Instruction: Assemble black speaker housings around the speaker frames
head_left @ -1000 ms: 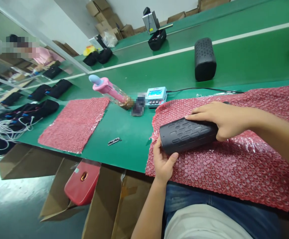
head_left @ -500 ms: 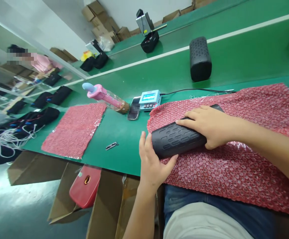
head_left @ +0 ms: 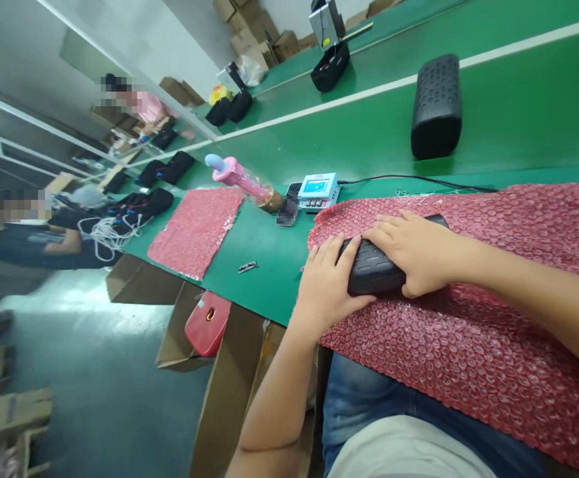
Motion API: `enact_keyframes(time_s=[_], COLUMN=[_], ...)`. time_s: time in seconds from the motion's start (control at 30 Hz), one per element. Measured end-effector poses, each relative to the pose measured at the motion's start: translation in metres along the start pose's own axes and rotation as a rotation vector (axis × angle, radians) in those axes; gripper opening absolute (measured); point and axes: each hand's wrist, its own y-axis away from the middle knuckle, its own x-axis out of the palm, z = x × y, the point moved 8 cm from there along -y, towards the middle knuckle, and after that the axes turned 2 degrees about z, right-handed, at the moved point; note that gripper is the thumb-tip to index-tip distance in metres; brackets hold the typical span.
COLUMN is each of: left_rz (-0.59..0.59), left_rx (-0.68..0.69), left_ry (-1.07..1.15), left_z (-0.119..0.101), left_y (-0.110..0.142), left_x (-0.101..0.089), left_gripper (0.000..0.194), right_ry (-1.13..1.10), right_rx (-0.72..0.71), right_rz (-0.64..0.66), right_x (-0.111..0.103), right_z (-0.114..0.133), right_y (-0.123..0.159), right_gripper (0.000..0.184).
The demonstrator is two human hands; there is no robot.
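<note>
A black speaker [head_left: 375,269] with a pattern of oblong dimples lies on a sheet of red bubble wrap [head_left: 419,345]. My left hand [head_left: 327,282] grips its left end, fingers over the top and thumb along the near side. My right hand [head_left: 413,252] is wrapped over the speaker's right part, covering much of it. Beyond the wrap, another black speaker [head_left: 436,106] rests on the green surface. A small light-blue device with a lit screen [head_left: 319,189] sits behind the wrap, with a black cable running from it to the right.
Left of the device are a phone [head_left: 289,206], a pink-topped bottle [head_left: 249,186] and a second piece of red bubble wrap [head_left: 197,229]. A small oblong part [head_left: 248,266] lies nearer. Cardboard boxes [head_left: 224,372] stand below the edge, one holding a red object [head_left: 207,325]. Two people are at the left.
My left hand has moved from the speaker's left end further over its top. The view has swung left, bringing a second person into sight.
</note>
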Motion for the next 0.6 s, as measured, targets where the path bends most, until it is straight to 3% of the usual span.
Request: enact_keyframes(time_s=[0.13, 0.2, 0.3, 0.4, 0.5, 0.6], left_rz=[0.133, 0.203, 0.294, 0.351, 0.369, 0.358], left_rx=[0.051, 0.058, 0.055, 0.065, 0.091, 0.128], left_ry=[0.123, 0.181, 0.235, 0.271, 0.287, 0.304], left_z=[0.011, 0.019, 0.028, 0.033, 0.036, 0.037], left_y=[-0.026, -0.04, -0.058, -0.07, -0.076, -0.079], left_x=[-0.006, -0.007, -0.006, -0.004, -0.003, -0.003], left_gripper=[0.103, 0.101, 0.095, 0.09, 0.087, 0.086], right_ry=[-0.195, -0.278, -0.215, 0.015, 0.227, 0.299], right_rx=[0.054, 0.057, -0.056, -0.147, -0.111, -0.066], right_rz=[0.208, 0.247, 0.112, -0.118, -0.259, -0.351], right_x=[0.001, -0.003, -0.017, -0.023, -0.008, 0.008], right_z=[-0.03, -0.042, -0.04, -0.014, 0.012, 0.023], right_y=[-0.023, -0.032, -0.033, -0.013, 0.006, 0.013], right_gripper=[0.072, 0.068, 0.058, 0.052, 0.051, 0.053])
